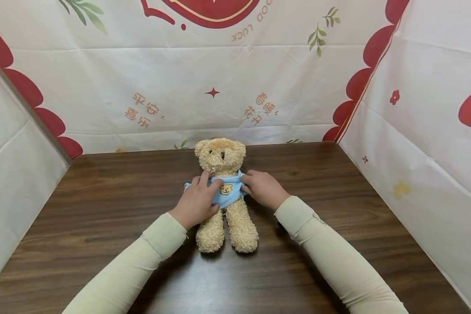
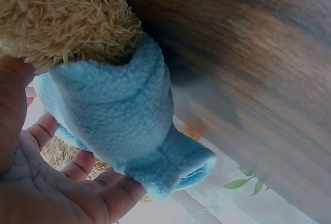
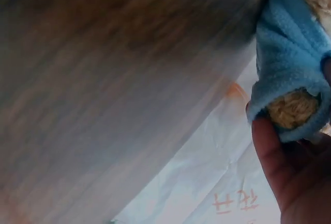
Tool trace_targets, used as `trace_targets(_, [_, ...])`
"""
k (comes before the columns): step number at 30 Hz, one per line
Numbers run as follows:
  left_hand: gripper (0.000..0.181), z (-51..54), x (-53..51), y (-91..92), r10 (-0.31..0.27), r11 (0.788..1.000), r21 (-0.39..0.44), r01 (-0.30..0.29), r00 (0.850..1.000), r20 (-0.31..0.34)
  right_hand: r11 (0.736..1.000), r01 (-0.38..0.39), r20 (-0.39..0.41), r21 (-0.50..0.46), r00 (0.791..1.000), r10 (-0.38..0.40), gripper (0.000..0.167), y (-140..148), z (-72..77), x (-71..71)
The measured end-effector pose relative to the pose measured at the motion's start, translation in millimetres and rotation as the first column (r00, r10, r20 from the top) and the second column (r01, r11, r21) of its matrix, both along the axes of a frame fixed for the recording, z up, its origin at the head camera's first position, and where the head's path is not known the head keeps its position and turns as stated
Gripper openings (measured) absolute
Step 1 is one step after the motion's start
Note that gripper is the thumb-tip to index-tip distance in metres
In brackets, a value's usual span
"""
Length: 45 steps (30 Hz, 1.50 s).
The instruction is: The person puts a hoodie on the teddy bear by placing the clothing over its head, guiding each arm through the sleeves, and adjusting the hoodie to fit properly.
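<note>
A tan plush teddy bear (image 1: 241, 224) lies face up on the table, wearing a light blue shirt (image 1: 231, 199) with a small bear face on its chest. My left hand (image 1: 198, 199) rests across the bear's side and chest, fingers spread over the shirt and thumb near the hem. The left wrist view shows the sleeve (image 2: 190, 168) on that side sticking out with no paw visible in its opening. At the other side, my right hand (image 1: 264, 187) pinches the sleeve edge (image 3: 282, 89). Tan plush (image 3: 295, 109) shows inside that cuff in the right wrist view.
The dark wood-grain table (image 1: 121, 209) extends around the bear. A white printed cloth (image 1: 204, 69) with red scallops hangs behind its far edge. More white cloth stands along the left and right sides (image 1: 424, 131).
</note>
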<state>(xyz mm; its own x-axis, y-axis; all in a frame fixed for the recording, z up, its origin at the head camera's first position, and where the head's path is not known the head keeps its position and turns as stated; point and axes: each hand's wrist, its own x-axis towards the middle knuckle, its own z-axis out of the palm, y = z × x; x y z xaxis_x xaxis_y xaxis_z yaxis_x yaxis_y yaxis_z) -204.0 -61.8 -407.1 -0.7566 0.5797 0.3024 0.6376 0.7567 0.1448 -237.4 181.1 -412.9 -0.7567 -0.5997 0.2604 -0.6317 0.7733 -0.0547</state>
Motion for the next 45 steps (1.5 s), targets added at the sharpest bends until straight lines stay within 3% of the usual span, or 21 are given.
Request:
trace_targets(6, [0.058, -0.6, -0.3, 0.0, 0.007, 1.000, 0.006, -0.007, 1.000, 0.025, 0.999, -0.018, -0.025, 0.044, 1.000, 0.019, 0.011, 0.1, 2.0, 1.9])
trace_targets(9, [0.058, -0.4, 0.0, -1.1, 0.013, 1.000, 0.012, -0.013, 0.999, 0.033, 0.988, -0.060, -0.047, 0.141, 0.997, 0.067, 0.015, 1.7, 2.8, 3.6])
trace_targets(13, [0.058, -0.9, 0.3, -2.2, 0.012, 1.000, 0.017, -0.013, 1.000, 0.027, 0.964, -0.080, -0.144, 0.253, 0.982, 0.119, 0.022, 3.6, 1.3, 5.9])
trace_targets(25, [0.057, -2.4, 0.8, -3.7, 0.007, 1.000, 0.030, -0.008, 0.999, 0.048, 0.969, -0.015, -0.317, 0.248, 0.944, 0.096, 0.015, 0.8, -5.9, 4.0])
trace_targets(33, [0.057, -2.8, -0.8, -3.9, 0.008, 1.000, 0.023, -0.009, 0.999, 0.045, 0.964, -0.095, -0.252, 0.249, 0.954, 0.159, 0.017, 1.6, -6.2, -1.0])
trace_targets(37, [0.058, -2.2, -0.4, -3.2, 0.005, 1.000, 0.021, -0.006, 0.998, 0.061, 0.962, -0.090, -0.234, 0.257, 0.960, 0.152, 0.017, 2.7, -5.6, -3.2])
trace_targets(45, [0.056, -0.4, 0.4, -4.9, 0.015, 1.000, 0.014, -0.015, 0.999, 0.050, 0.986, -0.104, -0.093, 0.129, 0.989, 0.117, 0.047, 26.7, 7.6, -2.4])
